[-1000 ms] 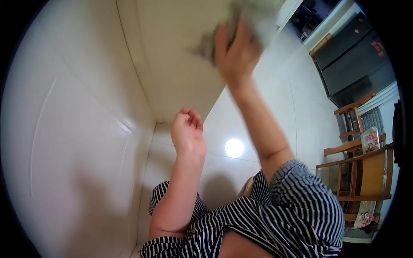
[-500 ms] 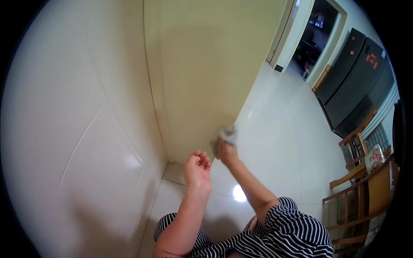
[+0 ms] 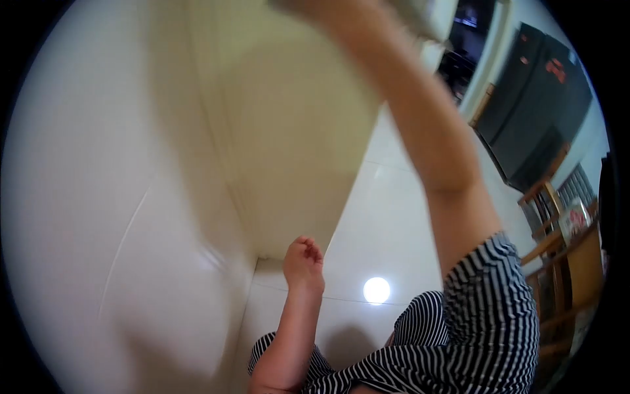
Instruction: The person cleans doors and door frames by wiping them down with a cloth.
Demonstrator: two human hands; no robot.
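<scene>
My left hand [image 3: 304, 264] hangs low in the middle, its fingers curled in and nothing seen in them. It is near the bottom of a cream-coloured panel [image 3: 289, 157]; whether it touches the panel I cannot tell. My right arm stretches up across the view, and my right hand [image 3: 328, 8] is at the top edge in front of the panel's upper part. It is blurred and partly cut off, so its fingers and anything in them are hidden. A white panel with curved grooves [image 3: 105, 197] stands to the left.
Pale glossy floor tiles [image 3: 387, 223] lie to the right, with a bright light reflection. Farther off stands a dark refrigerator [image 3: 535, 98] with red stickers, beside a doorway. Wooden chairs [image 3: 577, 262] are at the right edge. My striped clothing fills the bottom.
My right hand has swung from the panel's lower edge, where it held a grey cloth, up to the top of the view. The left hand has barely moved.
</scene>
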